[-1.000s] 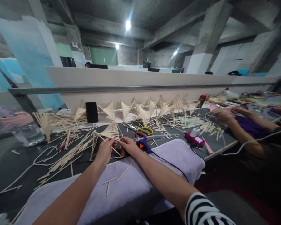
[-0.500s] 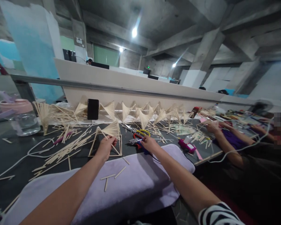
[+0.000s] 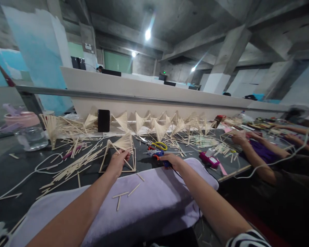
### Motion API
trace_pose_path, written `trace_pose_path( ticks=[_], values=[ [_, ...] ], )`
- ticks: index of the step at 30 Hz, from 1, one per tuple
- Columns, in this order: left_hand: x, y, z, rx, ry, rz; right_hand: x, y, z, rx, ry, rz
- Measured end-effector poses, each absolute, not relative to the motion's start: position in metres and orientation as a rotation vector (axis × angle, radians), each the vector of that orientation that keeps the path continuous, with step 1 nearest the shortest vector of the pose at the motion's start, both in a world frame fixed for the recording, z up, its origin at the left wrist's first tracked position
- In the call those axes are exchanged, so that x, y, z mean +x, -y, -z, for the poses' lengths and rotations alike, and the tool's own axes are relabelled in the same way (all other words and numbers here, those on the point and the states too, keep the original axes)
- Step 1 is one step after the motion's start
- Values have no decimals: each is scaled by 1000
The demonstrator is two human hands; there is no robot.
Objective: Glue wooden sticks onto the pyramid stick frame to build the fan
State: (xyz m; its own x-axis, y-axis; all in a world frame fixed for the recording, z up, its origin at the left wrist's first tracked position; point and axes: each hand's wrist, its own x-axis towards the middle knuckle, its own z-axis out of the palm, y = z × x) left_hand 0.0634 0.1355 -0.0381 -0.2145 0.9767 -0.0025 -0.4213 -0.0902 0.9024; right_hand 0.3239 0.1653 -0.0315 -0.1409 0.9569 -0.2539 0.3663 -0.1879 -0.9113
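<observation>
from my end, i saw the lavender towel drooping over the near edge of the dark table, with four short sticks scattered on it. loose sticks crowded the left side, and a row of fan-shaped pieces lined the back, beside a phone, so the handiest room was the gap between my two hands. the stick frame stood just behind the towel, right at the left hand, whose fingers were pinched on it near its fanned top. the right hand lay on the handle end of the blue glue gun, to the right of the frame and apart from it; i couldn't tell how far those fingers wrapped round. scissors lay just beyond the gun. a second earlier both hands had met at the frame; now only the left stayed there, and the right had crossed to the gun.
</observation>
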Motion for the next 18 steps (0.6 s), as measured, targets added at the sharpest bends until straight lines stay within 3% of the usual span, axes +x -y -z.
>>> trace_pose_path(
  ticks=[9, 18],
  values=[
    [63, -136, 42, 821, -974, -1588, 292, -125, 28, -1017, 1329, -1392],
    [62, -140, 48, 832, -967, -1596, 271, -119, 22, -1239, 1784, -775]
  ],
)
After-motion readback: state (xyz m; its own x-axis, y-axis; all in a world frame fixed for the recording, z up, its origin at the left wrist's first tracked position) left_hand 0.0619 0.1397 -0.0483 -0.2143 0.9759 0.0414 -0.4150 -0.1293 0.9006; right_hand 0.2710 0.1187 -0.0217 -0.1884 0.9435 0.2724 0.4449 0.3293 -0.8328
